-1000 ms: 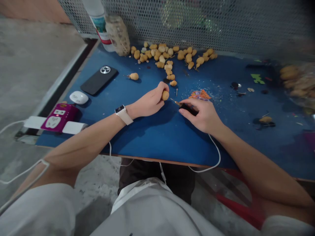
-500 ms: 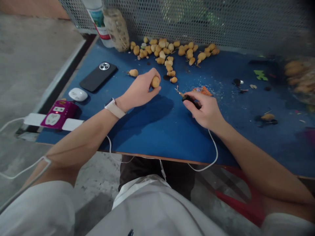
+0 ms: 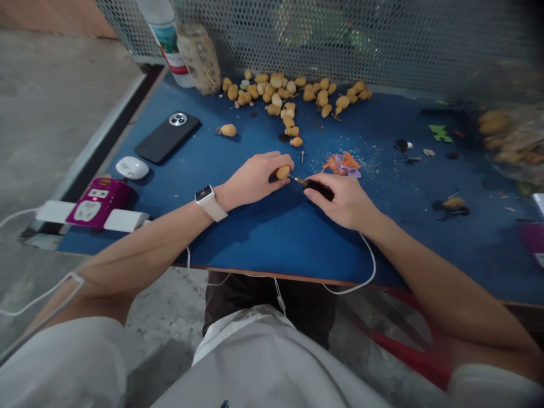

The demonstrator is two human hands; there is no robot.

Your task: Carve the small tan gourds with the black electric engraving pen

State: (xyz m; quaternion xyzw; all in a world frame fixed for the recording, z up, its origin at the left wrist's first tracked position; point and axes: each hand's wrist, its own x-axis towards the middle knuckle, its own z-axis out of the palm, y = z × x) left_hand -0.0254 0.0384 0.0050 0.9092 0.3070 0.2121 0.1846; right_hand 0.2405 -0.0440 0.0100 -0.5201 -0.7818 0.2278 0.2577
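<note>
My left hand (image 3: 257, 177), with a smartwatch (image 3: 206, 195) on its wrist, grips a small tan gourd (image 3: 283, 172) between thumb and fingers. My right hand (image 3: 342, 198) is closed around a black-handled tool (image 3: 319, 190) with a thin metal tip. A white cord hangs below that hand. The tip meets the gourd's right side; whether it enters the surface I cannot make out. Just beyond the hands lies a small thin pale piece (image 3: 302, 157). Orange and purple scraps (image 3: 344, 164) are heaped behind my right hand.
Many small gourds (image 3: 276, 90) lie along the mesh panel (image 3: 255, 34), near a bottle (image 3: 168, 45) and a jar (image 3: 199, 59). A phone (image 3: 164, 141), a white case (image 3: 132, 168) and a purple power adapter (image 3: 100, 201) sit left. A bag of gourds (image 3: 512, 136) stands right.
My left hand has brought the gourd right and toward me, turning it. My right hand has shifted slightly left and nearer, and the tool's tip now meets the gourd.
</note>
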